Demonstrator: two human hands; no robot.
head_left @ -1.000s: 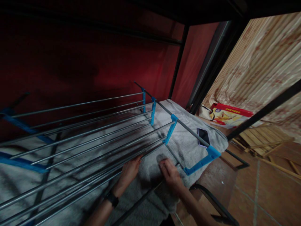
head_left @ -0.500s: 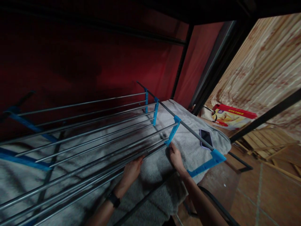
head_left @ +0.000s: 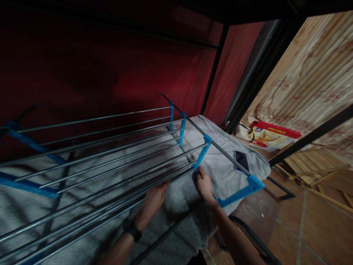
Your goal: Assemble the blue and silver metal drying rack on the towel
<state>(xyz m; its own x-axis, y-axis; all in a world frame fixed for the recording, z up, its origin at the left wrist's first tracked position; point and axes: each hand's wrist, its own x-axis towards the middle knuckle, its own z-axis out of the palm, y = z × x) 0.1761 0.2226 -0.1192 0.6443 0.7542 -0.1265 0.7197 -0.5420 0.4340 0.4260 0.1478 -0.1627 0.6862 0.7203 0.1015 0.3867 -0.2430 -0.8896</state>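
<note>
Rack rods (head_left: 116,167) lie just above both hands' grip, towel (head_left: 176,198) beneath.

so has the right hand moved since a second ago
Yes. The right hand has gone from lying flat on the grey towel up and away to the blue clip at the end of the rails.
</note>
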